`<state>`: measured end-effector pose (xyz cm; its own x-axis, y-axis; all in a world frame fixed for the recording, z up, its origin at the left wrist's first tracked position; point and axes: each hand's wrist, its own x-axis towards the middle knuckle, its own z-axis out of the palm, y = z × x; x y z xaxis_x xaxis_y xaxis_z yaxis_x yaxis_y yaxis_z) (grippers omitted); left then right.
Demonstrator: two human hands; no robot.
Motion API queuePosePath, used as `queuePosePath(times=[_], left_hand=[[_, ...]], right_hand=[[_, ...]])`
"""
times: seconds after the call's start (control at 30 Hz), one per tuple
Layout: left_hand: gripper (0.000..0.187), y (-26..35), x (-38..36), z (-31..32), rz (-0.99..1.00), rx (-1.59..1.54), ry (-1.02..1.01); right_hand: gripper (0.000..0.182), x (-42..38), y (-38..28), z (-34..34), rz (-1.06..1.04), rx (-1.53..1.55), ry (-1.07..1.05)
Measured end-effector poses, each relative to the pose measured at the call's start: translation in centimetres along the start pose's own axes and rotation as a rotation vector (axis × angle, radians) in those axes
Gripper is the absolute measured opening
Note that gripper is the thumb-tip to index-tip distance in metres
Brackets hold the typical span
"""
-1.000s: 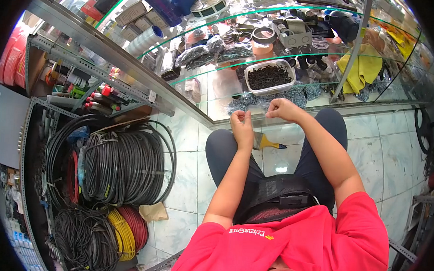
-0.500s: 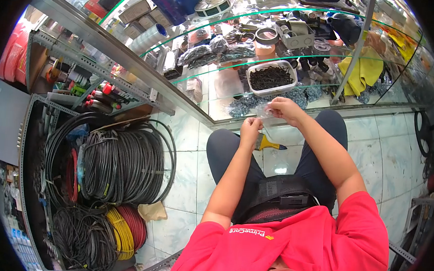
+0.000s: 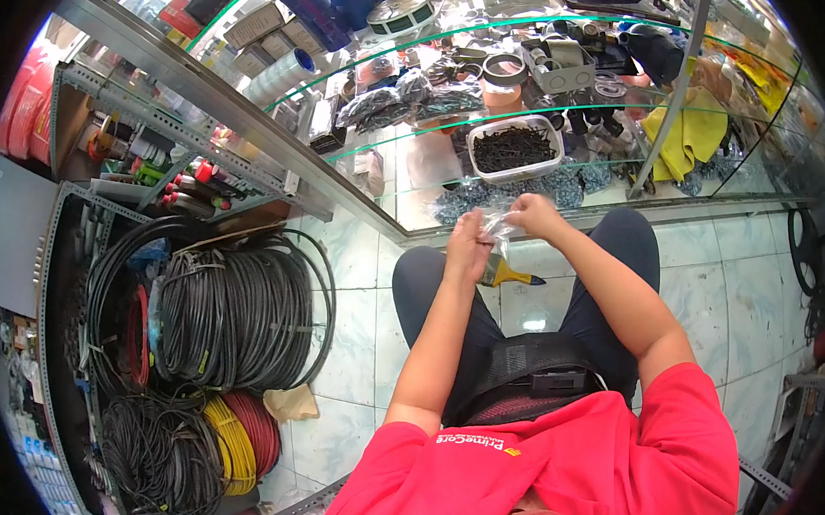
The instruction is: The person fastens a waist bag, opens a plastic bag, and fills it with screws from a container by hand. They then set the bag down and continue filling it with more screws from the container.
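Red shirt (image 3: 626, 455): chest lettering (image 3: 473, 442) "PrimeCore"; smaller line beside it too small.

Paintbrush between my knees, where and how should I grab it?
I'd pinch the paintbrush around its yellow, tapering handle, coming from above and your right. Its narrow, dark tip points right and looks uncovered, while your left hand shows close to the wider end.

Yellow cable coil (image 3: 229, 444) beside red coil (image 3: 258, 427)
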<state>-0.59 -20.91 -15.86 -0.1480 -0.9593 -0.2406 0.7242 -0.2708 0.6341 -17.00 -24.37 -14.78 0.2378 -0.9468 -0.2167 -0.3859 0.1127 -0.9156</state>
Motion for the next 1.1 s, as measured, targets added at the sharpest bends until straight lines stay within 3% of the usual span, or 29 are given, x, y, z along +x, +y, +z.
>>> queuePosePath(times=[0.07,0.1,0.23,0.3,0.33,0.4,0.43,0.5,0.53,0.6,0.63,0.7,0.8,0.83,0.9,0.93,1.0,1.07,1.1], left_hand=[[0.011,0.0,-0.9,1.5,-0.049,0.073,-0.03],[0.015,0.0,-1.1,2.0,-0.096,0.143,-0.06],[0.021,-0.7,-0.8,1.3,-0.011,0.262,-0.07],[0.019,-0.8,-0.2,0.0,0.205,0.466,-0.072],[0.019,-1.0,-0.1,-0.1,0.205,0.465,-0.072],[0.017,-1.2,-0.3,0.2,0.413,0.788,0.087],[0.017,-0.8,-0.7,0.4,0.413,0.788,0.088],[0.029,-0.1,-1.3,0.6,0.585,1.325,0.168],[0.029,-0.3,-1.2,0.2,0.585,1.326,0.172],[0.039,-0.6,-0.8,0.0,0.624,1.522,0.25],[0.039,-0.7,-0.7,0.1,0.624,1.521,0.249],[0.046,-0.8,-0.6,0.3,0.614,1.557,0.385],[0.048,-1.1,-1.1,1.0,0.738,1.743,0.384],[0.048,-1.3,-1.3,1.2,0.737,1.744,0.383],[0.051,-1.8,-1.5,1.5,0.522,1.905,0.144],[0.051,-2.0,-1.5,1.5,0.52,1.903,0.14],[0.053,-1.8,-1.3,1.3,0.378,1.8,0.073],[0.054,-1.0,-0.7,1.0,0.385,1.822,0.062],[0.053,-0.3,-0.3,1.1,0.348,1.833,0.061]], right_hand=[[0.022,1.4,1.6,-0.3,-0.152,-0.178,0.296],[0.013,-0.4,-0.9,-0.9,-0.111,-0.395,0.372],[0.007,-1.0,-1.9,-1.7,-0.085,-0.619,0.433],[0.012,-0.7,-1.3,-2.3,-0.185,-0.723,0.535],[0.012,-0.8,-1.3,-2.3,-0.185,-0.724,0.534],[0.012,-1.0,-1.2,-2.3,-0.15,-0.695,0.509],[0.012,-0.7,-0.9,-2.3,-0.151,-0.695,0.509],[0.013,-0.3,-0.5,-2.4,-0.401,-0.395,0.359],[0.013,-0.2,-0.7,-2.3,-0.402,-0.394,0.356],[0.019,-0.3,-1.6,-2.5,-0.402,-0.061,-0.013],[0.019,-0.7,-2.2,-2.5,-0.401,-0.062,-0.012],[0.026,-1.7,-3.0,-2.4,-0.494,-0.216,-0.267],[0.032,-1.4,-1.4,-1.5,-0.373,-0.413,-0.209],[0.034,-2.0,-1.6,-1.1,-0.156,-0.595,-0.117],[0.036,-2.4,-2.4,-1.3,-0.035,-0.704,-0.094],[0.038,-2.5,-2.5,-1.5,0.086,-0.816,-0.072],[0.037,-2.5,-2.2,-1.8,0.053,-0.825,-0.064],[0.036,-2.1,-2.2,-2.5,0.014,-0.839,-0.056],[0.033,-1.8,-2.7,-3.4,-0.092,-0.711,-0.156]])
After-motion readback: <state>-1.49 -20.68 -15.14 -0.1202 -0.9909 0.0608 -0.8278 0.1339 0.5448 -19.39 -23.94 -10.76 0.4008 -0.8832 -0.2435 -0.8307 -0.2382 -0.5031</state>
